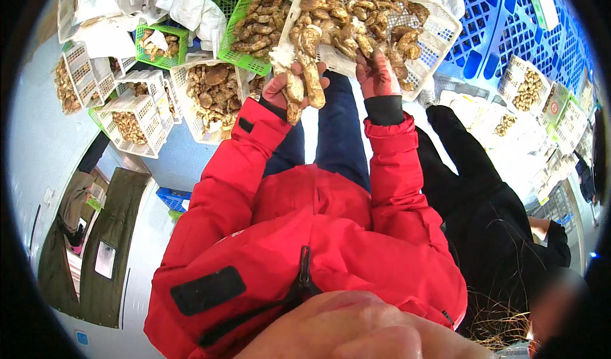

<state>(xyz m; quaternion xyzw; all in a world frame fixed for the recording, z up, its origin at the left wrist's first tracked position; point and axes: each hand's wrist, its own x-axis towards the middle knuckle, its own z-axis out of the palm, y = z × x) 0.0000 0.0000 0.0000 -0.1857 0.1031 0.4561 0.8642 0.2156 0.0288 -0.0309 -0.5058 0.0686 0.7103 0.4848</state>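
My left hand (277, 90) is closed around long, thick-stemmed brown mushrooms (312, 72), which hang over the near rim of a white plastic basket (440, 48). At least two stems show, their pale-brown ends pointing toward me. Across the basket's near edge, my right hand (380, 77) reaches with its fingers stretched and slightly apart. Its fingertips are close to a mushroom (365, 44) at the front of the heap; whether they touch it is hard to tell. More brown mushrooms (331, 6) fill the basket.
Left of the white basket stands a green basket (224, 47) of mushrooms. Further left are more mushroom-filled white baskets (156, 120) and white plastic bags (202, 18). Blue plastic crates (474, 25) rise at the back right. A person in black (490, 200) is close on my right.
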